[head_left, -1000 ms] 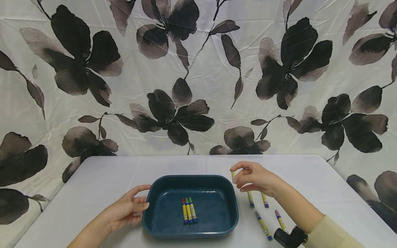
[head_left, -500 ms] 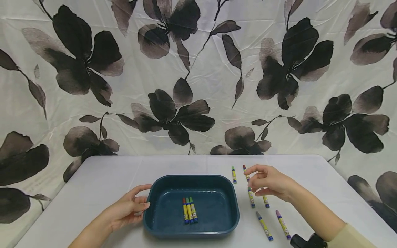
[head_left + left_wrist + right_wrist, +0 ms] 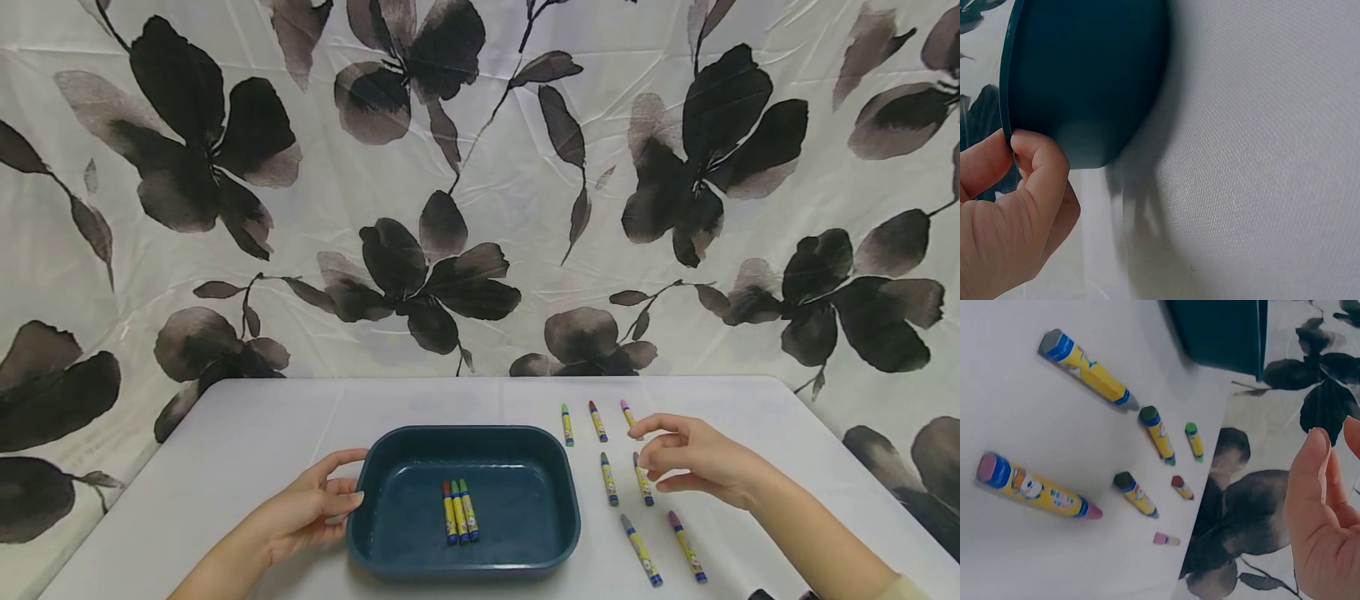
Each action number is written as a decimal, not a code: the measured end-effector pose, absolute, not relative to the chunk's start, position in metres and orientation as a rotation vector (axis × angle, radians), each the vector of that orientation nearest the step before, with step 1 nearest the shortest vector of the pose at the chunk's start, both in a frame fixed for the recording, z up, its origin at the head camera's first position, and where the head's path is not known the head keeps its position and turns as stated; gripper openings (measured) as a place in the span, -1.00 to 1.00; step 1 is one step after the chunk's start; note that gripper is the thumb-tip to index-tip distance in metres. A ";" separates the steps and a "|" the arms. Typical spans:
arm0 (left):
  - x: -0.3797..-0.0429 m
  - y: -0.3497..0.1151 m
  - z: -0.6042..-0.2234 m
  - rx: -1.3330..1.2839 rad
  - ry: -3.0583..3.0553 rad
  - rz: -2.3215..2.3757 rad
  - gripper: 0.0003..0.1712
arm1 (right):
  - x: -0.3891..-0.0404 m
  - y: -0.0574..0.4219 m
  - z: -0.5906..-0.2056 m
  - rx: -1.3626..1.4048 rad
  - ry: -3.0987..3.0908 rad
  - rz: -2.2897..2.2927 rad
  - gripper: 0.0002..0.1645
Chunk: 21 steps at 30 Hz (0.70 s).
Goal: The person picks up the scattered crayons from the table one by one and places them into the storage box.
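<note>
A deep teal tray (image 3: 463, 567) stands on the white table, with a red crayon (image 3: 449, 515) and two green crayons (image 3: 469, 512) side by side on its floor. My left hand (image 3: 318, 500) pinches the tray's left rim, thumb on one side and fingers on the other in the left wrist view. My right hand (image 3: 693, 458) hovers right of the tray, fingers loosely bent and nothing between them. Its fingertips overlap a pink crayon (image 3: 626, 407) and a dark green crayon (image 3: 643, 487) in the head view.
Around the right hand lie more crayons: light green (image 3: 567, 425), dark red (image 3: 597, 422), green (image 3: 608, 480), grey (image 3: 641, 552) and purple-pink (image 3: 687, 547). Behind the white table (image 3: 300, 408) hangs a floral cloth (image 3: 495, 167).
My right hand has moved rightward from the light green crayon, past the dark red one, uncovering crayons on the table. The left hand and the tray stay in place.
</note>
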State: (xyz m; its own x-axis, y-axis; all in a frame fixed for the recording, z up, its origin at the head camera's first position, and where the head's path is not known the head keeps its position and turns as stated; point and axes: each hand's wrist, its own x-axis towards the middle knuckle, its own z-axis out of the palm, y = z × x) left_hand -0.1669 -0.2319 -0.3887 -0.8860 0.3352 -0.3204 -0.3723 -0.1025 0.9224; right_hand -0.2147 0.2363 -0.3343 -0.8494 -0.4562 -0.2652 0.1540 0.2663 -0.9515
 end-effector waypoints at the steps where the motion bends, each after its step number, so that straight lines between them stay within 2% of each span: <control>1: -0.167 -0.232 -0.389 -0.039 1.714 2.035 -0.19 | -0.214 0.238 -0.334 -0.269 2.049 -1.622 -0.63; 21: -0.166 -0.233 -0.389 -0.025 1.698 2.040 -0.19 | -0.205 0.278 -0.376 -0.148 2.012 -1.546 -0.51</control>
